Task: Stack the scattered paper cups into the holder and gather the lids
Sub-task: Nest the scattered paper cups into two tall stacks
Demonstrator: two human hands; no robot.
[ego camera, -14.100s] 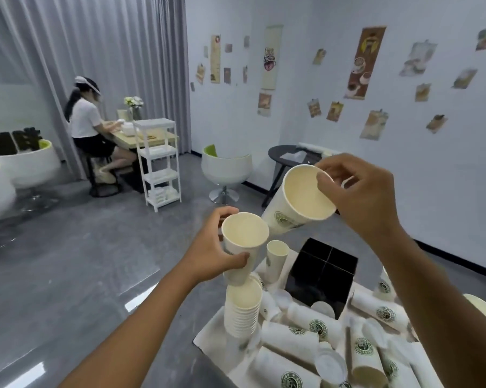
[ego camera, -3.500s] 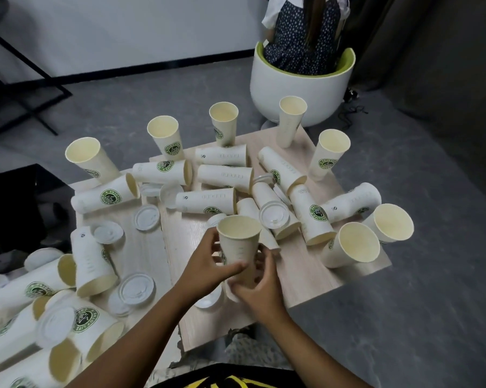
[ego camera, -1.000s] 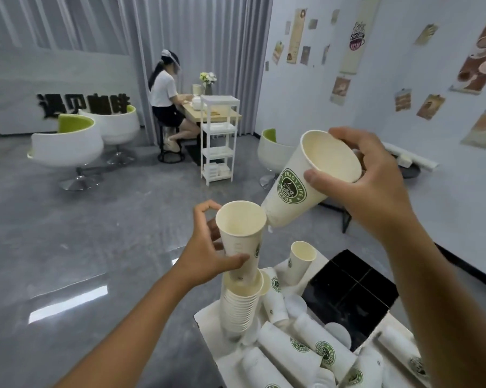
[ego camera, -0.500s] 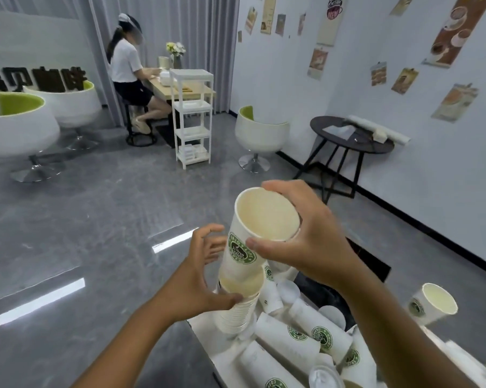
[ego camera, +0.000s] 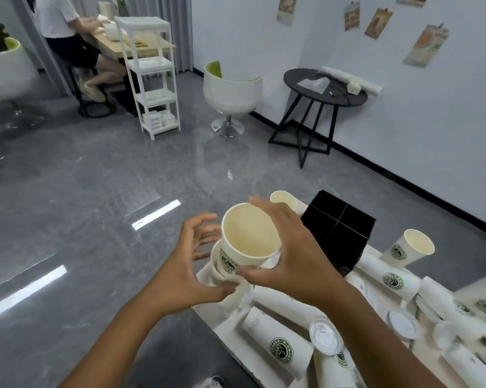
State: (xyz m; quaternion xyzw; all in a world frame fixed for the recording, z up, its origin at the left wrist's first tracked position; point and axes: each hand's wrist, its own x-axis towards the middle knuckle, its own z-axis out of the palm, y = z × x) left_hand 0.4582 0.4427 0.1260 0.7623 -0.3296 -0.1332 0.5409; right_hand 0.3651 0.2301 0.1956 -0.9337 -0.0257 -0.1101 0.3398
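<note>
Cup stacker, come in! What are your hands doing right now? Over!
Right hand grips top cup on the stack. Left hand open beside it. Cups, lids lie scattered on table.

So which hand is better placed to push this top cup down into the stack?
Right hand: it grips the cream paper cup; the left hand is open beside the stack.

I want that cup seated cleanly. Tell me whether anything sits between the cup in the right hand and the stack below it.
Nothing visible does. The right hand grips the top cup, whose base already sits in the stack. The left hand hovers open beside it, not under it.
</note>
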